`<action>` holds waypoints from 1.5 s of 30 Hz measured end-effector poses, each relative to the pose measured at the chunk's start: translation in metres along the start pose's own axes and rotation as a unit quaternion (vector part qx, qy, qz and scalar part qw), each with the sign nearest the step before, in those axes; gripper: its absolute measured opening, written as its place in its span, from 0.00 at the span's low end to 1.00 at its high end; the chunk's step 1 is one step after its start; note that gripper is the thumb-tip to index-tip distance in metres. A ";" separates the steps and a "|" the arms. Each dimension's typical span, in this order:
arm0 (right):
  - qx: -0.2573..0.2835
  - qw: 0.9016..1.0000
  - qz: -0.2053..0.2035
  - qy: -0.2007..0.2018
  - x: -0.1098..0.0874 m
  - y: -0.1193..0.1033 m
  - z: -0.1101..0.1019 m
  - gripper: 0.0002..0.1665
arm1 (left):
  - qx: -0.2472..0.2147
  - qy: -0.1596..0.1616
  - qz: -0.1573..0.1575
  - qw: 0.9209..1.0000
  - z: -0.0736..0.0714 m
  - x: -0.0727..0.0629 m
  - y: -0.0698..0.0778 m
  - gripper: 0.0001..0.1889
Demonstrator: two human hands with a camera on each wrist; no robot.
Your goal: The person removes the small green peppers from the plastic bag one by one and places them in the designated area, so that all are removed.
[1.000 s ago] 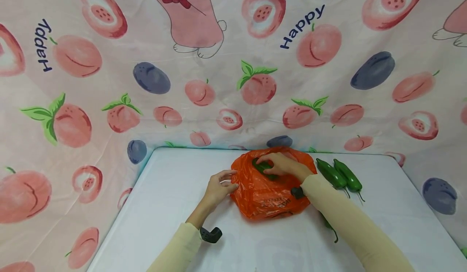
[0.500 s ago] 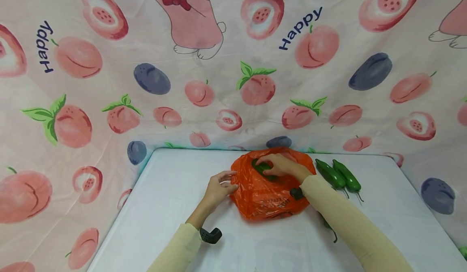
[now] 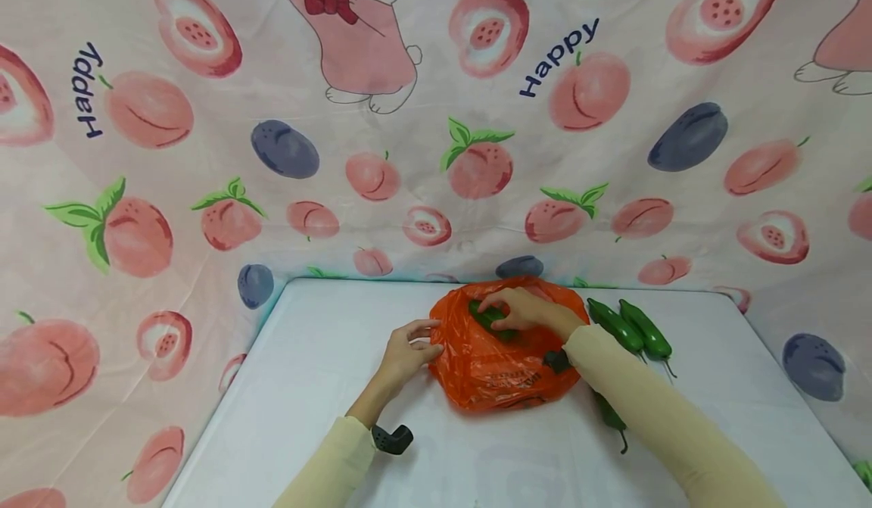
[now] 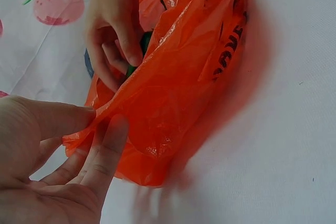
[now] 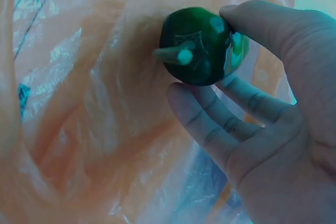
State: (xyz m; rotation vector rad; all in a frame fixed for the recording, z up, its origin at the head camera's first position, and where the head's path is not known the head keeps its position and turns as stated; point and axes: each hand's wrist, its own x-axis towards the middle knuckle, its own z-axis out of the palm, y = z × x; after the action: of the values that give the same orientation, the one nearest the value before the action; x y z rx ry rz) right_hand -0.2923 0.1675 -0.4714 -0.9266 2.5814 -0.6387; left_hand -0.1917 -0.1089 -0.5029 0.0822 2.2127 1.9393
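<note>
An orange-red plastic bag with dark lettering lies toward the back of the white table. At its left edge my left hand pinches the film between thumb and fingers, as the left wrist view shows closely. My right hand is over the bag's opening and grips a green chili pepper between thumb and fingers. In the right wrist view the pepper's stem end faces the camera, with bag film around it. The left wrist view shows only a bit of that pepper behind the bag's edge.
Two green peppers lie side by side right of the bag. Another pepper is partly hidden under the right sleeve. A fruit-printed cloth hangs behind the table.
The scene shifts slightly in the head view. Both hands keep their hold on the bag and the pepper, with hardly any motion.
</note>
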 end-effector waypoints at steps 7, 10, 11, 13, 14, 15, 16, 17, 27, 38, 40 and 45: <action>-0.018 1.000 -0.007 -0.008 -0.007 -0.008 -0.009 0.21 | -0.003 0.004 -0.004 1.000 -0.002 0.001 0.000 0.23; -0.018 1.000 -0.013 -0.012 -0.009 -0.011 -0.012 0.20 | -0.002 0.004 -0.002 1.000 -0.002 0.001 -0.001 0.23; -0.017 1.000 -0.013 -0.014 -0.010 -0.011 -0.013 0.20 | -0.002 0.005 -0.002 1.000 -0.002 0.001 -0.001 0.23; -0.016 1.000 -0.010 -0.017 -0.012 -0.011 -0.015 0.20 | -0.003 0.006 -0.003 1.000 -0.002 0.001 -0.001 0.23; -0.015 1.000 -0.007 -0.019 -0.013 -0.011 -0.016 0.20 | -0.001 0.005 0.000 1.000 -0.002 0.001 -0.002 0.23; -0.014 1.000 -0.002 -0.020 -0.014 -0.011 -0.017 0.20 | -0.001 0.005 0.000 1.000 -0.002 0.001 -0.002 0.23; -0.011 1.000 0.003 -0.021 -0.015 -0.010 -0.018 0.20 | -0.001 0.005 0.000 1.000 -0.002 0.001 -0.002 0.23; -0.010 1.000 0.005 -0.021 -0.016 -0.010 -0.018 0.20 | -0.001 0.006 -0.002 1.000 -0.002 0.001 -0.002 0.23; 0.019 1.000 -0.003 -0.004 -0.029 -0.018 -0.027 0.21 | -0.003 0.010 0.001 1.000 -0.002 0.002 -0.002 0.23; 0.075 0.996 -0.040 0.030 -0.050 -0.034 -0.042 0.23 | -0.005 0.005 0.000 1.000 -0.003 0.001 -0.002 0.23; 0.084 0.995 -0.045 0.034 -0.052 -0.035 -0.043 0.23 | -0.007 0.004 0.000 1.000 -0.003 0.001 -0.003 0.23; 0.095 0.994 -0.045 0.039 -0.057 -0.034 -0.045 0.23 | -0.010 0.003 -0.003 1.000 -0.002 0.002 -0.003 0.23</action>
State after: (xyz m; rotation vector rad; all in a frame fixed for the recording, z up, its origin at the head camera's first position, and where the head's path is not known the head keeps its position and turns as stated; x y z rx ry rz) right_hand -0.2527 0.1948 -0.4079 -0.9759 2.5034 -0.9441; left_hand -0.1937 -0.1112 -0.5059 0.0685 2.1943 1.9601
